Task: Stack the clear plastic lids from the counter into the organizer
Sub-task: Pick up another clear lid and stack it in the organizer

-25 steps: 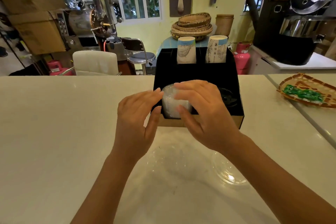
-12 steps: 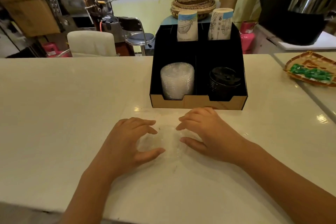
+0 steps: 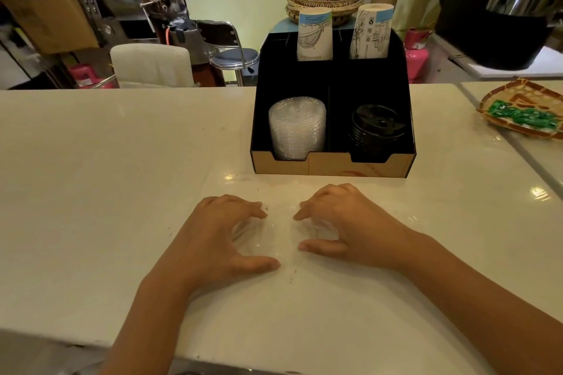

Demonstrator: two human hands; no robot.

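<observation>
Hands are resting low on the pale, glossy stone counter (image 3: 91,161), and the scene is reading as follows from left to right. The left hand (image 3: 222,240) is lying curled on the counter, fingers bent and thumb stretched out toward the right. Between the two hands a clear plastic lid (image 3: 274,231) is lying on the counter, its outline faint against the surface; both hands are cupping its sides, though whether the fingertips are actually gripping it cannot be told. The right hand (image 3: 344,228) is mirroring the left, fingers arched and thumb pointing left. Just beyond the hands, the black cardboard organizer with a tan front wall (image 3: 332,163) is standing on the counter. Its front left compartment is holding a stack of clear plastic lids (image 3: 297,128); its front right compartment is holding a stack of black plastic lids (image 3: 377,128). At far right a woven tray (image 3: 524,114) is sitting well apart.
</observation>
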